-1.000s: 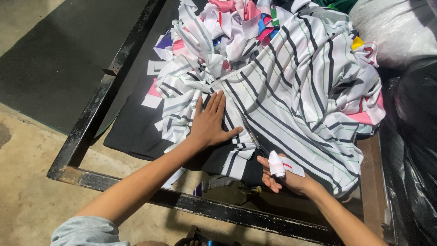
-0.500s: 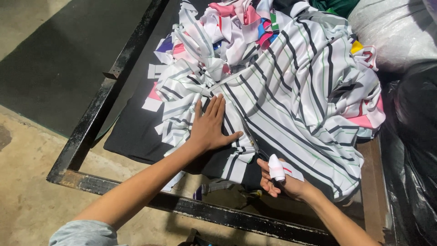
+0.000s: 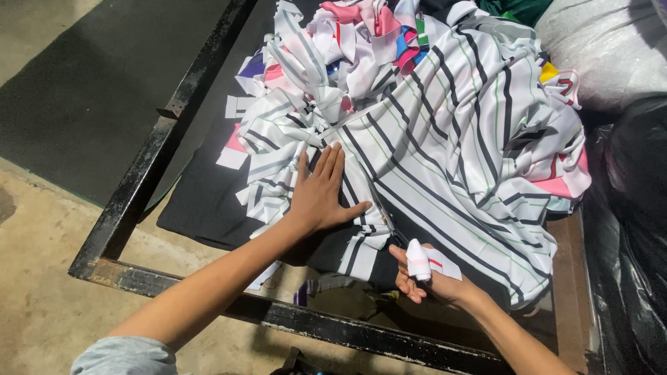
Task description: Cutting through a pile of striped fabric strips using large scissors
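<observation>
Pressing flat, the left hand (image 3: pixel 321 198) pins the striped fabric (image 3: pixel 445 153) on the black-framed table (image 3: pixel 139 201), fingers spread, gripping nothing. The right hand (image 3: pixel 424 278), thumb bandaged white, closes on what look like scissors (image 3: pixel 386 221) at the fabric's near edge; blades mostly hidden. Risk: blades run just beside the left thumb, so a slip could nick it. Loose scraps (image 3: pixel 271 132) could bunch under the cut.

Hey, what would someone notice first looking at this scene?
A big white cloth with black stripes fills the middle, spread over a black metal-framed table. The left hand lies flat on it, while the right hand, one finger wrapped in white tape, works at the cloth's near edge. Colourful scraps pile behind.
</observation>
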